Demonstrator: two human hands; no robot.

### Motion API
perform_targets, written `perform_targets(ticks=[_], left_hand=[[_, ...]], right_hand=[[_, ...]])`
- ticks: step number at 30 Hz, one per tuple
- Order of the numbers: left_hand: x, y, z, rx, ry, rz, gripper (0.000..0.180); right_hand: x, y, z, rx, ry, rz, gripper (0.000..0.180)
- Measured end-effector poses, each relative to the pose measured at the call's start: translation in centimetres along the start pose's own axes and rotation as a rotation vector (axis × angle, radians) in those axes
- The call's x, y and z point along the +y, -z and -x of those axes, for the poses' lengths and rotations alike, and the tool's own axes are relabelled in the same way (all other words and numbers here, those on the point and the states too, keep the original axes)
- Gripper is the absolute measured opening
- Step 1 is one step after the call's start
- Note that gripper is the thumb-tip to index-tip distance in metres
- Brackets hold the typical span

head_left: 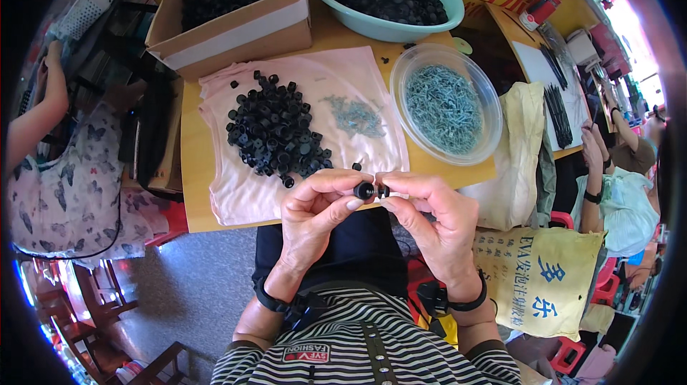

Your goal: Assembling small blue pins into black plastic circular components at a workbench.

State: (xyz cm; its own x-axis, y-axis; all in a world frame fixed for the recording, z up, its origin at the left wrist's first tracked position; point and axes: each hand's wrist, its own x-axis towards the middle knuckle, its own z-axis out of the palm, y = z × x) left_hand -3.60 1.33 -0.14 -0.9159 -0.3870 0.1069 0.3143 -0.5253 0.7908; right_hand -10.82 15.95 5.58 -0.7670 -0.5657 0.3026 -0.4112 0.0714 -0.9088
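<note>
Just in front of the table's near edge, my two hands meet, fingertips almost touching. My left hand [315, 206] pinches a black round cap [364, 190] between thumb and forefinger. A small black piece [384, 190] is pinched by my right hand [438, 217], facing the cap. A short shiny shaft, like a screw, shows between the two parts; whether it joins them I cannot tell. Beyond my hands, a heap of black plastic caps [275, 127] lies on a pale pink cloth [236, 202], with a small scatter of screws [358, 118] to its right.
A clear round tub [494, 117] of screws stands right of the cloth. Behind are a cardboard box [243, 41] and a pale green basin [393, 29], both holding black parts. Other people work at left and right. A yellow printed sack [544, 285] lies at my right.
</note>
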Motion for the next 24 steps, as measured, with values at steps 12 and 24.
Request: perform_targets(ticks=[12,24], left_hand=[[0.1,0.5,-0.3,-0.117,-0.099,-0.061,0.023],[0.3,0.1,-0.6,-0.056,-0.125,-0.224,0.024]], right_hand=[[0.1,0.1,0.0,-0.019,-0.069,0.025,0.024],[0.6,-0.1,-0.7,0.024,0.17,0.185,0.022]])
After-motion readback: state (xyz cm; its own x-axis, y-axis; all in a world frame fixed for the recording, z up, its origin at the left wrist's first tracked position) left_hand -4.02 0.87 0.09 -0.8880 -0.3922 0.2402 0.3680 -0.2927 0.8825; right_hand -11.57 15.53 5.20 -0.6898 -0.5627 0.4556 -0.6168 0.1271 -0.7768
